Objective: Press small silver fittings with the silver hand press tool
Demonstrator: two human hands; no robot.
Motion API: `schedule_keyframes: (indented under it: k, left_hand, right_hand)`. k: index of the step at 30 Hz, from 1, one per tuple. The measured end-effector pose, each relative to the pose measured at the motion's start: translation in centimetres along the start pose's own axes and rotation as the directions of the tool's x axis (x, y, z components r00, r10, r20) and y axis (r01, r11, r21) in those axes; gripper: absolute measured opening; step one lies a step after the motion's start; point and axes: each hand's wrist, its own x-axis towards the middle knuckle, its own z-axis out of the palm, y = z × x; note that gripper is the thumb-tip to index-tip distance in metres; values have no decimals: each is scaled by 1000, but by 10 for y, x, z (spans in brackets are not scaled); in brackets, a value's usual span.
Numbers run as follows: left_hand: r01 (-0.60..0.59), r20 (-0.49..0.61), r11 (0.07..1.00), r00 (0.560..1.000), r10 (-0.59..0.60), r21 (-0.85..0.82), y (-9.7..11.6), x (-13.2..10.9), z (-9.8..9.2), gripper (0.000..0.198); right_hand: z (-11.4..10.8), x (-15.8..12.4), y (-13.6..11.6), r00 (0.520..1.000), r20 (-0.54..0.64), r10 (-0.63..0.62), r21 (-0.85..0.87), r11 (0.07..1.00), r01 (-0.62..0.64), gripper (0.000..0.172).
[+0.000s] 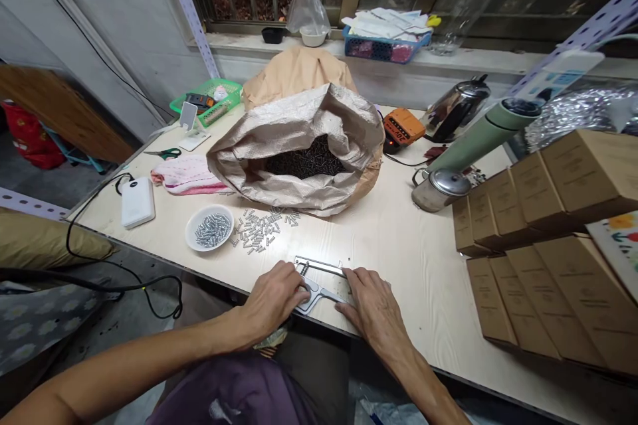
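Note:
A silver metal spring mechanism (321, 293) lies at the table's front edge. It has a flat bar along its far side, a dark coil spring at its left end and a curved, handle-like body. My left hand (276, 299) is closed at the spring end, thumb and fingers pinching there. My right hand (375, 305) grips the right end between thumb and fingers, spanning the bar and the body. Left of my hands, a white bowl (190, 239) holds many small metal springs (213, 230). More loose springs (256, 229) are scattered beside it.
Behind my hands stands an open sack (239, 166) of dark small parts (309, 159). Stacked cardboard boxes (568, 285) line the right side, near a metal mug (438, 189) and green flask (483, 133). On the left are a power bank (138, 202), cloth (192, 176) and scissors (169, 153).

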Motion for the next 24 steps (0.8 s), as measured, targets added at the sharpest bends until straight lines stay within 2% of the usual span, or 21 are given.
schedule_keyframes:
  k: [1, 3, 5, 7, 10, 16, 24]
  left_hand:
    - [-85, -29, 996, 996, 86, 39, 5, 3, 3, 17]
    - [-200, -44, 972, 977, 207, 125, 13, 15, 11, 35]
    - [-228, -20, 956, 972, 236, 185, 19, 28, 18, 54]
    - [-214, 20, 953, 976, 215, 214, 22, 39, 23, 60]
    - [-209, 79, 948, 977, 196, 238, 23, 48, 25, 46]
    - [-280, 149, 927, 957, 249, 249, 23, 49, 24, 11]
    - [-289, 193, 938, 948, 253, 192, 26, 52, 18, 9]
  right_hand:
    - [0, 0, 0, 1000, -2, 4, -3, 1000, -4, 47]
    - [0, 1, 0, 1000, -6, 28, -17, 999, -28, 51]
    - [-1, 3, 0, 998, 8, 64, -45, 997, -64, 54]
    - [-3, 5, -1, 996, 40, 80, -76, 994, -77, 54]
    - [-7, 7, -4, 995, 75, 68, -107, 992, -59, 41]
    - [-12, 4, -14, 980, 163, 111, -84, 992, -98, 6]
    - [-17, 9, -12, 957, 249, 150, -118, 985, -124, 16]
